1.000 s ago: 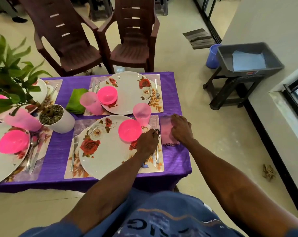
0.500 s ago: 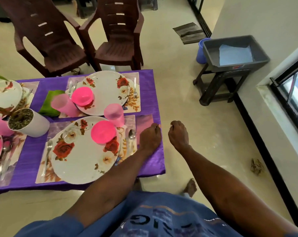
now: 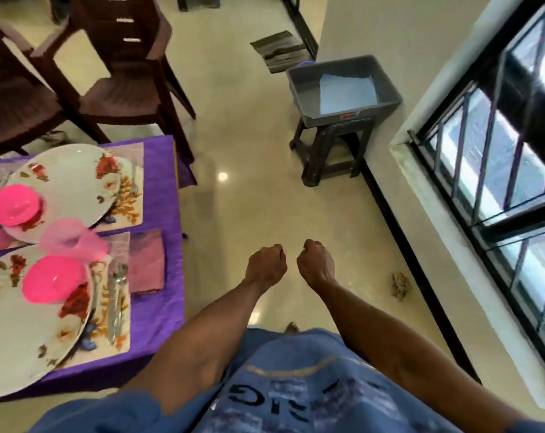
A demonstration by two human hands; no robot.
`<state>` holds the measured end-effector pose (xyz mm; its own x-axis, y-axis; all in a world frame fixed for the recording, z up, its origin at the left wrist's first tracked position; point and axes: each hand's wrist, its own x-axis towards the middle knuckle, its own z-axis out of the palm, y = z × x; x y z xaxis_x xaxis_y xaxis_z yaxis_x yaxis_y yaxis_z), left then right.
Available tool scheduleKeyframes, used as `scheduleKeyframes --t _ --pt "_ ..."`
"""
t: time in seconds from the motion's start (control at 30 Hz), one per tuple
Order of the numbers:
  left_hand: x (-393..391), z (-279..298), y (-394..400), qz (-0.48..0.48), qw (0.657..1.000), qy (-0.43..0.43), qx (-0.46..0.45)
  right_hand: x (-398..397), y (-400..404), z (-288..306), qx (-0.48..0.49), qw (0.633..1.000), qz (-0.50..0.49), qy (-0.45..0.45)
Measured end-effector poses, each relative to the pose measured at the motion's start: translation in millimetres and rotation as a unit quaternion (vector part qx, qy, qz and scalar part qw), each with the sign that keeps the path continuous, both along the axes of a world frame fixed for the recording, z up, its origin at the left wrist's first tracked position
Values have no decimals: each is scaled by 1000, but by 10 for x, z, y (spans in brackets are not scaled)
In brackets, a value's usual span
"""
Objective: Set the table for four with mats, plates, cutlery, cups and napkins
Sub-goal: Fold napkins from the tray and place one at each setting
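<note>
near place setting on the purple-clothed table (image 3: 158, 310): white floral plate (image 3: 24, 345), pink plastic bowl (image 3: 54, 281), cutlery (image 3: 117, 303) and folded mauve napkin (image 3: 146, 262) beside it. left hand (image 3: 266, 265) was on that napkin edge a moment ago; now it and right hand (image 3: 315, 263) hang over the floor, both curled, empty, close together. guessing this corner is done; next stop looks like the grey tub (image 3: 387, 98).

Purple tablecloth (image 3: 158, 307), white plates (image 3: 24, 354) – red rose print, hot-pink bowls (image 3: 54, 281), mauve napkin (image 3: 146, 264)

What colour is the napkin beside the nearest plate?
The napkin is a dull purple, seen in the head view, lying on the brighter purple tablecloth.
</note>
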<state>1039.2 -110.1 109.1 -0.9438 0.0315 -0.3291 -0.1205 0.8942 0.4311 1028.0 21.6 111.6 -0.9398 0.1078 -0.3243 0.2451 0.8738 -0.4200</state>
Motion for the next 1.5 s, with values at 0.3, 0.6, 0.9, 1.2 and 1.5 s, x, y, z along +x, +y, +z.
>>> scheduleKeyframes --t 0.3,0.6,0.9,1.2,1.5 --pt "-814 -108 472 -28 999 -14 -21 -628 601 -93 8 998 -60 -12" --pt "-2654 -196 529 -89 995 14 -42 -2273 792 -87 -15 993 -116 -11" --pt "-4417 -76 441 -111 992 8 -51 -3987 566 95 -106 975 -194 28" --pt "-5877 -255 611 -146 988 -8 -56 -5312 838 -125 -134 957 -259 -10" --pt "-7525 -196 1026 -145 984 -93 -41 -6861 1404 -46 -142 957 -252 -38"
